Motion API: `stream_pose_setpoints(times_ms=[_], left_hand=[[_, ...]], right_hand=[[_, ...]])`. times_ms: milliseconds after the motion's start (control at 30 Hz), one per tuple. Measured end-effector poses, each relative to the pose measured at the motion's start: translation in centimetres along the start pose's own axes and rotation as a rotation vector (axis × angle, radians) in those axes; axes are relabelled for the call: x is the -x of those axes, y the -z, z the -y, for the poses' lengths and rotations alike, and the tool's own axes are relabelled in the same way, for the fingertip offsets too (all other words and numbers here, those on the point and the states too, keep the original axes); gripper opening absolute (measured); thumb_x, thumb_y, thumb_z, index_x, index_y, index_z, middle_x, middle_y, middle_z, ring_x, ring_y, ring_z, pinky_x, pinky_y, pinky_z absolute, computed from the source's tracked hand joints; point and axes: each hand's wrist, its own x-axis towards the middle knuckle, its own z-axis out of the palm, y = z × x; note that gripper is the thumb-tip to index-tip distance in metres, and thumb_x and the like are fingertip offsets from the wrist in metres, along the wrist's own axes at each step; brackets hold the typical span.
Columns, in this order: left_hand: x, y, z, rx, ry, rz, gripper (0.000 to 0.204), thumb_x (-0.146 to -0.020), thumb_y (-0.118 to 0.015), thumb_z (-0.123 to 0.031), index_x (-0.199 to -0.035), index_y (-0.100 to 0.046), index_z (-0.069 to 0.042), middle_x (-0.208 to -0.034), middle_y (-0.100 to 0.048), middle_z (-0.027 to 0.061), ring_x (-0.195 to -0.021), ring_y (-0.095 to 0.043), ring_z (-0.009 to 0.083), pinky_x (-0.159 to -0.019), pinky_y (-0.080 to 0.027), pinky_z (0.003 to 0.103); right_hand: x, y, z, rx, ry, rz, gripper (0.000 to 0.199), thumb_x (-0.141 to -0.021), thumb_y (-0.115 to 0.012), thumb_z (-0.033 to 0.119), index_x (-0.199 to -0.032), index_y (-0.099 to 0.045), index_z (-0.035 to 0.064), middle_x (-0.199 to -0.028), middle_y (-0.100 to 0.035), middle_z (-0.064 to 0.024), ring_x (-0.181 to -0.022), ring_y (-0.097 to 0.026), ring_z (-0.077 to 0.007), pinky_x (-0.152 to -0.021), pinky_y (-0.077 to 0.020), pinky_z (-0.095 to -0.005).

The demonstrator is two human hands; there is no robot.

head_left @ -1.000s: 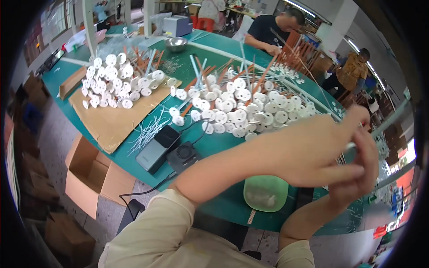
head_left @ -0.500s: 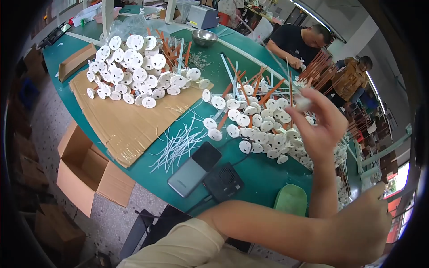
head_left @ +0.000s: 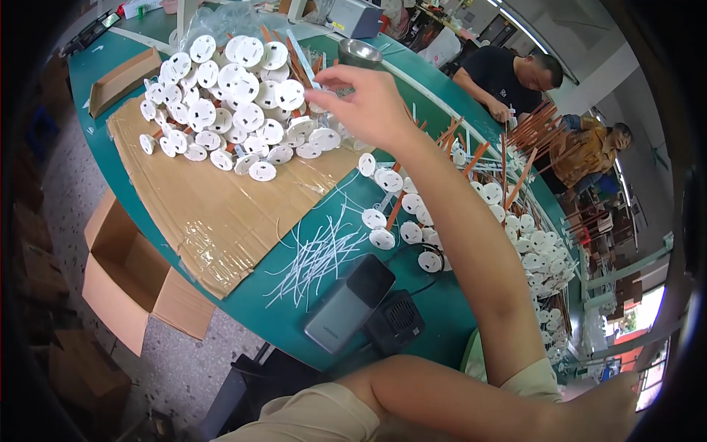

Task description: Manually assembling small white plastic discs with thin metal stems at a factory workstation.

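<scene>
My right hand [head_left: 364, 103] reaches over the left pile of white round discs [head_left: 201, 114]. Its thumb and index finger are bent together at the edge of a white disc [head_left: 289, 94], with a pale strip [head_left: 302, 59] standing just behind. The grip itself is partly covered. My left forearm crosses low in front of me, and my left hand [head_left: 607, 404] is at the lower right, blurred, its fingers hidden. A second heap of white discs [head_left: 543, 254] with brown and pale strips lies under and beyond my right forearm.
Brown cardboard [head_left: 221, 214] lies under the left pile on the green table [head_left: 287, 335]. Thin white ties [head_left: 317, 254], a grey power bank [head_left: 346, 306] and a black fan-like device [head_left: 398, 322] are nearer me. A metal bowl [head_left: 359, 51] stands behind; a co-worker [head_left: 508, 77] sits across.
My right hand has swung from the right heap, where it pinched a blurred white piece, left to the other pile. My left hand has stayed low at the right. The view has shifted slightly.
</scene>
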Motion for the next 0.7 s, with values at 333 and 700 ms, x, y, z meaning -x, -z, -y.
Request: stream_pose_setpoints(times_ms=[333,700], left_hand=[[-0.3,0.9,-1.0,0.087,-0.080,0.047,0.024,-0.062,-0.064,-0.034,-0.047,-0.063,-0.015,-0.052,-0.062,0.0057,-0.048,-0.062,0.0258,-0.043,-0.042,0.045],[-0.4,1.2,0.2,-0.036,0.014,0.157,0.020,-0.058,-0.064,-0.030,-0.048,-0.063,-0.012,-0.056,-0.065,0.0079,-0.049,-0.061,0.0278,-0.039,-0.041,0.040]], right_hand=[[3.9,4.1,-2.7,0.344,-0.369,0.324,0.032,-0.081,-0.077,0.032,-0.096,-0.075,0.0034,-0.086,-0.074,-0.0120,-0.081,-0.071,-0.0193,-0.076,-0.0544,-0.0302],[7.3,5.3,-4.4,0.545,-0.423,0.386,0.039,-0.070,-0.082,0.036,-0.091,-0.076,0.0036,-0.087,-0.074,-0.0156,-0.081,-0.072,-0.0309,-0.078,-0.0565,-0.0380]])
